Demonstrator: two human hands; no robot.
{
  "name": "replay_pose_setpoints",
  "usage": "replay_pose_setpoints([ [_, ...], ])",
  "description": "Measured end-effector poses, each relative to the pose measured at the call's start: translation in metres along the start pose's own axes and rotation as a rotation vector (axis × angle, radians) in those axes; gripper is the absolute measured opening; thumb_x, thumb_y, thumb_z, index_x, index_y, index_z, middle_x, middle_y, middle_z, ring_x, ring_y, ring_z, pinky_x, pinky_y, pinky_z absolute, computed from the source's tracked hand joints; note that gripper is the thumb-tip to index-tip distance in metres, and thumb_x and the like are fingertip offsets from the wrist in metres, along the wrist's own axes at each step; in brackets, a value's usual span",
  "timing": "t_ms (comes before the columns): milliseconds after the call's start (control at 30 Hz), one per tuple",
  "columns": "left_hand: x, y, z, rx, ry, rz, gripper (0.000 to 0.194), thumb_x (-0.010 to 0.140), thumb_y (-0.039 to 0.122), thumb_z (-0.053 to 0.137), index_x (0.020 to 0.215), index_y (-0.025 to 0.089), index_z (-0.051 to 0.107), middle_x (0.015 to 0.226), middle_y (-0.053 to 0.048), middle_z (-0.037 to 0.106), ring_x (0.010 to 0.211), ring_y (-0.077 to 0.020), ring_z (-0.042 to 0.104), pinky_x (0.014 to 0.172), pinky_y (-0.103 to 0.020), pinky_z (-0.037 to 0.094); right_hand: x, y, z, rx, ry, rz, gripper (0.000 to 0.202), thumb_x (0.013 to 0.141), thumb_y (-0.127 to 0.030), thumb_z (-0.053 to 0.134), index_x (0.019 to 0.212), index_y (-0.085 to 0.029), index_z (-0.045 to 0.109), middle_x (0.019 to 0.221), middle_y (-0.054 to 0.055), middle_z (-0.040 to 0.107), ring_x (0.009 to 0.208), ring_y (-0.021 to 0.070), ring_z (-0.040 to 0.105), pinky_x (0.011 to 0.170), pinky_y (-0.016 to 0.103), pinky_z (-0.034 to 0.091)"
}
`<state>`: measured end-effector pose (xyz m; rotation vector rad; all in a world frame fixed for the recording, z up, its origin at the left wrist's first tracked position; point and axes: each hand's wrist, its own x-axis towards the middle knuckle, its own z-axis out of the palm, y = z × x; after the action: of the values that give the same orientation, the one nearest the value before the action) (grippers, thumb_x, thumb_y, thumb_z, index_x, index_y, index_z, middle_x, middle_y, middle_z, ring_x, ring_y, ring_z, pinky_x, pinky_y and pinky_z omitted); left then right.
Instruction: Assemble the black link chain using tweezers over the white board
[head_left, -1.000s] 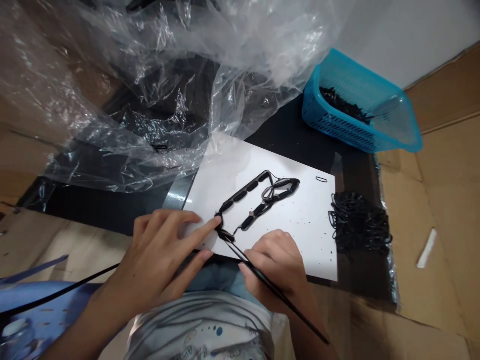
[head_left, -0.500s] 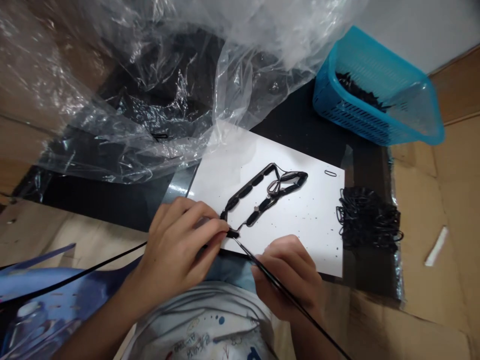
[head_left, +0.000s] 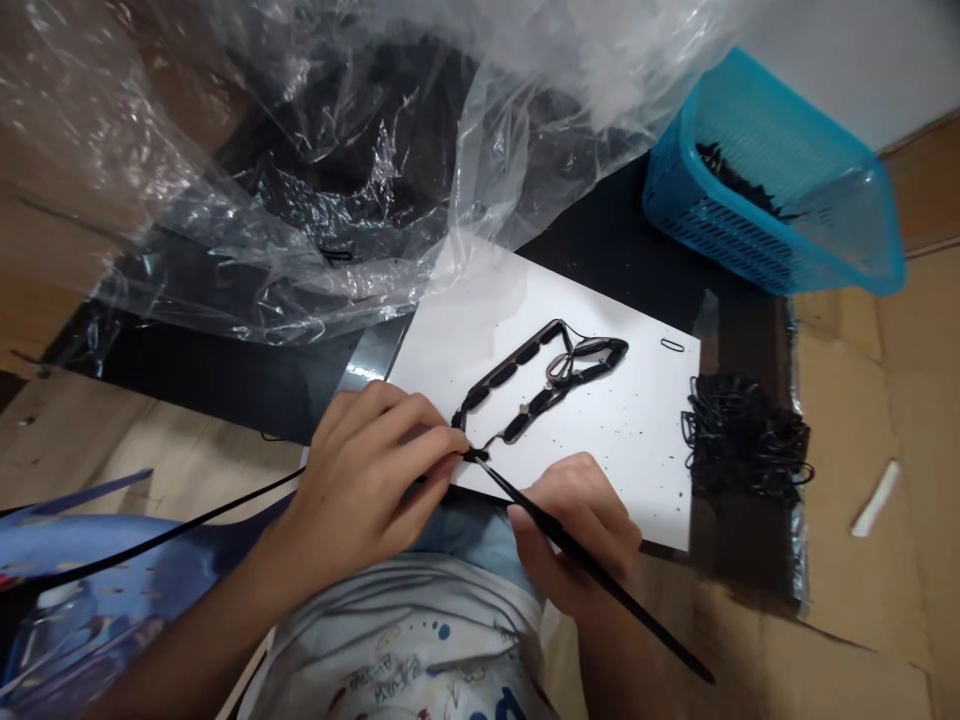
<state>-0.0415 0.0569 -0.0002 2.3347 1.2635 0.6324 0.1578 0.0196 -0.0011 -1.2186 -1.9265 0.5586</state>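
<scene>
My left hand [head_left: 382,470] is closed, its thumb and fingertips pinching the near end of a chain of black oblong pieces [head_left: 502,375] joined by thin dark cord. The chain lies in a long loop on a white sheet [head_left: 592,470]. In my right hand [head_left: 581,530] are slim black tweezers [head_left: 600,575], their pale tip touching the black piece beside my left fingertips. What exactly the tip grips is too small to tell. A small bundle of looped cord [head_left: 560,368] lies within the chain's far part.
A blue plastic basket [head_left: 720,225] with black bits stands at the back right. A heap of black looped cords [head_left: 742,440] lies right of the sheet. Clear plastic film [head_left: 315,220] covers the back left. A small black loop [head_left: 672,345] rests on the sheet.
The whole scene has shifted slightly right in view. The tweezers' rear end has swung up into sight, and their tip stays at the black piece by my left fingertips.
</scene>
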Motion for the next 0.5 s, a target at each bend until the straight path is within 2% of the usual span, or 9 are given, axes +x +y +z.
replay_pose_setpoints([
  [300,-0.0003,0.0025,0.0008,-0.025,0.006,-0.032,0.013,0.092,0.019,0.051,0.090,0.022,0.064,0.085,-0.002,0.064,0.083,-0.0212,0.049,0.069,-0.036,0.029,0.0020,0.0019,-0.0004,0.042,-0.053,0.051,0.016,0.081,-0.006,0.052,0.073,-0.020,0.049,0.060,-0.001,0.049,0.061,0.0145,0.045,0.058,0.030,0.038],
  [500,-0.0007,0.0011,0.0016,-0.029,-0.004,-0.011,0.011,0.092,0.018,0.052,0.092,0.022,0.063,0.085,-0.001,0.063,0.084,-0.0213,0.049,0.070,-0.036,0.029,0.0029,0.0019,0.0023,0.155,-0.023,0.207,0.018,0.083,-0.011,0.053,0.067,-0.019,0.050,0.060,-0.002,0.045,0.061,0.0127,0.043,0.057,0.028,0.036],
])
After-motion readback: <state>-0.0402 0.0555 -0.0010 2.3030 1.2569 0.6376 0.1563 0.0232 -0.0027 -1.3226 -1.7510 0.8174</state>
